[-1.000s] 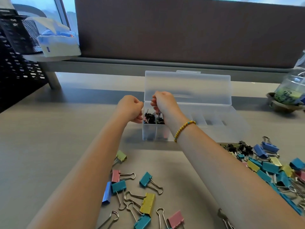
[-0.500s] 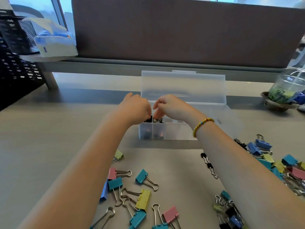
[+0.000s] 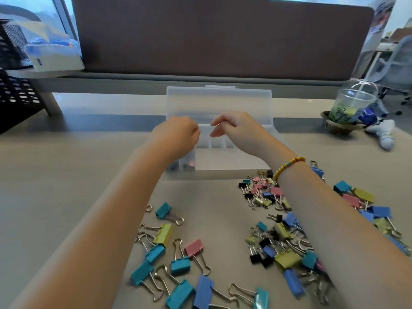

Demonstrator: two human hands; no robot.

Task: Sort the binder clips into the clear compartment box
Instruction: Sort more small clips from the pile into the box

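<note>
The clear compartment box point(image 3: 223, 167) stands mid-desk with its lid point(image 3: 219, 102) upright. Small dark clips point(image 3: 185, 166) show through its leftmost compartment. My left hand point(image 3: 178, 136) hovers over that left end, its fingers curled under, and nothing shows in it. My right hand point(image 3: 237, 130) is over the box's middle with loosely bent fingers holding nothing. Large coloured binder clips point(image 3: 165, 235) lie scattered at the front left. A pile of small mixed clips point(image 3: 262, 192) and a bigger heap point(image 3: 284, 246) lie at the right, partly under my right forearm.
A lidded plastic cup point(image 3: 351, 104) on a saucer and a white object point(image 3: 384, 133) sit at the far right. A tissue box point(image 3: 53, 55) on a raised shelf and a black mesh rack point(image 3: 15, 94) are at the left. A brown partition point(image 3: 223, 36) closes the back.
Both hands have risen from the left compartment and drawn apart, the right one shifting toward the box's middle. The view has swung right, showing more of the clip piles.
</note>
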